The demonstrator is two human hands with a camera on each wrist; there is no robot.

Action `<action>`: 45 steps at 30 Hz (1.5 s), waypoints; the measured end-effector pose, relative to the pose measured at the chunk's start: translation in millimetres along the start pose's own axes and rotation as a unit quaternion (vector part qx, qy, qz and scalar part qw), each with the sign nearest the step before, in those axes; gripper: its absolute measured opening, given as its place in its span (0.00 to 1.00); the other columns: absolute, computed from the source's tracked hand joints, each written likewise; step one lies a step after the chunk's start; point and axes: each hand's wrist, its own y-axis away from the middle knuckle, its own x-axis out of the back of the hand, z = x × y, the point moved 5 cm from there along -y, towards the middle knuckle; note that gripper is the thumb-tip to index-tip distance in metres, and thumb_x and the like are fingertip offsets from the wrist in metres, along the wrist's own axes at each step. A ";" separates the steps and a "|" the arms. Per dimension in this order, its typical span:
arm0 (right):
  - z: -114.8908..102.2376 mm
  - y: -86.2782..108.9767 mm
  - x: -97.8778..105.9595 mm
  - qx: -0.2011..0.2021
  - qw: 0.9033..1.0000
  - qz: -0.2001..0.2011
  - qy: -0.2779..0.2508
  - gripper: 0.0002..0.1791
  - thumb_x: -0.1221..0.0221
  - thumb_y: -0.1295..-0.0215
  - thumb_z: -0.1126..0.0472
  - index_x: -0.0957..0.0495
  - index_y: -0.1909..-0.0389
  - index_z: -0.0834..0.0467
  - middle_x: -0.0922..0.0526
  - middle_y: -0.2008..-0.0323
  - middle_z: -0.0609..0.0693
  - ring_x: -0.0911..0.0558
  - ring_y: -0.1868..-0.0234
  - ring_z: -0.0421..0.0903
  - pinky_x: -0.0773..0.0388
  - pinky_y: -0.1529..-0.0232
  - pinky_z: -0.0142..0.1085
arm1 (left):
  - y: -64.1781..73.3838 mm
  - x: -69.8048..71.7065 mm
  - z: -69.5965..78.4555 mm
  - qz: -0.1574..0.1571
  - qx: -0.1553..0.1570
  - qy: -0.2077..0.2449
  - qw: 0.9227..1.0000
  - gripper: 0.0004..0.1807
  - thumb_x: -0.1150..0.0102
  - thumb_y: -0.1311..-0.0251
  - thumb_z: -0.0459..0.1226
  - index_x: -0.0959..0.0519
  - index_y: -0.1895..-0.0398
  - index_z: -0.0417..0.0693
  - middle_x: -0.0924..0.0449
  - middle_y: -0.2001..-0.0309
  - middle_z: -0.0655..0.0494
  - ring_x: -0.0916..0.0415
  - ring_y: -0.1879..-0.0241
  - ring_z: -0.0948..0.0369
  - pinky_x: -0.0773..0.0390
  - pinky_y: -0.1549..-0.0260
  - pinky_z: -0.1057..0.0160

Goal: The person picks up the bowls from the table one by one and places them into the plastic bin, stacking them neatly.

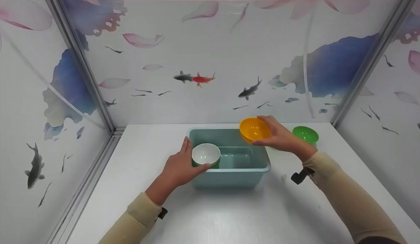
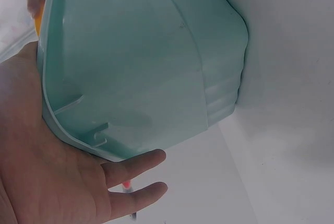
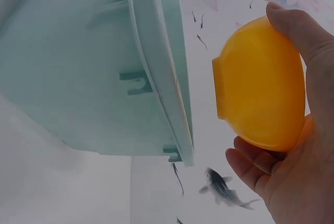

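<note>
In the head view, my right hand grips an orange bowl above the bin's back right part, its opening tilted toward me. The right wrist view shows thumb and fingers on opposite sides of this bowl. A pale green plastic bin stands on the table. My left hand rests at its front left corner, the thumb over the front rim beside a white bowl. This bowl sits on something green inside the bin. In the left wrist view, two straight fingers extend outside the bin.
A green bowl is on the white table at the right, behind my right forearm. White panels printed with fish and petals enclose the table at the back and both sides. Metal rails run along the panel corners.
</note>
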 end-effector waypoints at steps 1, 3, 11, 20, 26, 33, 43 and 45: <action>-1.3 -1.1 -1.0 0.001 1.000 -0.002 0.001 0.57 0.19 0.39 0.42 0.39 0.16 0.57 0.29 0.33 0.59 0.23 0.38 0.59 0.24 0.33 0.57 | -0.1 -0.2 -0.2 0.001 -0.001 0.001 1.000 0.69 0.39 0.35 0.75 0.56 0.09 0.39 0.60 0.09 0.44 0.26 0.25 0.39 0.26 0.30 0.37; -3.6 -3.7 -3.2 0.005 1.000 -0.007 0.003 0.58 0.18 0.39 0.43 0.38 0.16 0.57 0.28 0.34 0.59 0.23 0.38 0.59 0.23 0.34 0.56 | 0.0 -0.7 -0.8 0.001 -0.001 0.000 1.000 0.70 0.40 0.35 0.76 0.56 0.09 0.40 0.60 0.09 0.45 0.25 0.26 0.40 0.25 0.30 0.38; -19.2 -16.8 -9.0 0.034 0.998 -0.043 0.029 0.59 0.18 0.41 0.43 0.39 0.16 0.59 0.28 0.31 0.58 0.21 0.39 0.57 0.20 0.38 0.52 | 0.4 -1.1 -2.2 -0.002 0.003 -0.005 1.000 0.72 0.44 0.37 0.80 0.56 0.08 0.40 0.58 0.09 0.45 0.25 0.26 0.40 0.25 0.30 0.38; -30.7 -32.0 -16.8 0.027 0.995 -0.090 0.016 0.60 0.18 0.43 0.46 0.41 0.16 0.58 0.28 0.31 0.57 0.22 0.39 0.57 0.21 0.35 0.51 | -0.7 -1.5 -2.8 -0.003 0.007 -0.005 1.000 0.71 0.42 0.37 0.79 0.56 0.08 0.40 0.58 0.09 0.45 0.23 0.29 0.40 0.24 0.30 0.40; -34.5 -42.5 -21.5 0.029 0.993 -0.115 0.004 0.61 0.18 0.44 0.47 0.41 0.16 0.59 0.30 0.29 0.59 0.23 0.37 0.58 0.23 0.32 0.54 | 0.0 -3.4 -3.8 -0.004 0.007 -0.001 1.000 0.72 0.42 0.37 0.79 0.56 0.08 0.40 0.59 0.09 0.45 0.24 0.28 0.39 0.25 0.29 0.38; -43.5 -55.5 -28.3 0.040 0.988 -0.149 0.023 0.59 0.19 0.42 0.46 0.41 0.15 0.55 0.30 0.28 0.57 0.24 0.36 0.56 0.24 0.30 0.54 | -0.4 -3.6 -3.6 -0.002 0.009 -0.006 1.000 0.69 0.40 0.35 0.76 0.55 0.08 0.40 0.60 0.09 0.45 0.24 0.28 0.39 0.26 0.29 0.38; -57.6 -74.0 -39.2 0.064 0.979 -0.185 0.052 0.60 0.19 0.41 0.43 0.42 0.14 0.54 0.31 0.26 0.56 0.24 0.34 0.56 0.26 0.28 0.56 | -1.6 -3.0 -2.0 -0.010 0.012 -0.005 1.000 0.72 0.43 0.38 0.80 0.57 0.08 0.42 0.61 0.09 0.47 0.26 0.26 0.40 0.26 0.28 0.39; -61.8 -77.8 -41.3 0.070 0.978 -0.189 0.059 0.60 0.20 0.40 0.42 0.42 0.14 0.54 0.30 0.26 0.56 0.25 0.34 0.56 0.26 0.28 0.55 | -1.9 -2.5 -2.1 -0.009 0.012 -0.003 1.000 0.72 0.42 0.37 0.79 0.57 0.08 0.42 0.61 0.09 0.47 0.26 0.26 0.40 0.26 0.28 0.38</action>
